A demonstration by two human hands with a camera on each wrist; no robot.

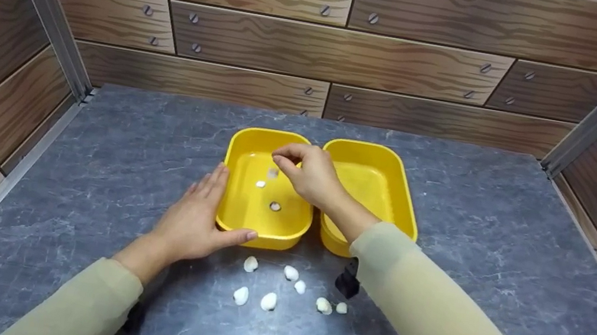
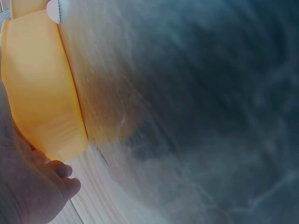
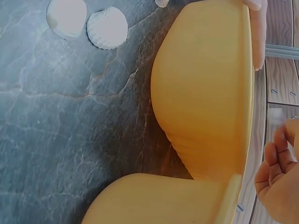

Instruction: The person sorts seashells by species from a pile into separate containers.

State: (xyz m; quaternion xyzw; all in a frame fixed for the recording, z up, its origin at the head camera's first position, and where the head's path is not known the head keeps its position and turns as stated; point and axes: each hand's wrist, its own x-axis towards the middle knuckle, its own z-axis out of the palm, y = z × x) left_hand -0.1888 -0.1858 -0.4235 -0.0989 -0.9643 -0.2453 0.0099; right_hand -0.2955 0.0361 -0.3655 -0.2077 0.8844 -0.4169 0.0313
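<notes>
Centre frame: right hand, fingers loosely curled and holding nothing, hovers above the left yellow tray — a blurred shell beneath. Left hand, spread, braces the tray. Shells look light, brittle, slippery — pinch their edges.

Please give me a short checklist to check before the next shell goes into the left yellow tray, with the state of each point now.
1. Left tray held steady: ok. The left hand rests on its near left corner, thumb along the front wall.
2. Right hand above the left tray: ok.
3. Right hand free of a shell: cannot tell. A blurred pale shape shows just below its fingertips.
4. Shells on the table: ok, seven lie in front of the trays.
5. Room in the left tray: ok, only two shells lie on its floor.
6. Right tray clear of the work: ok, it stands alongside.
</notes>
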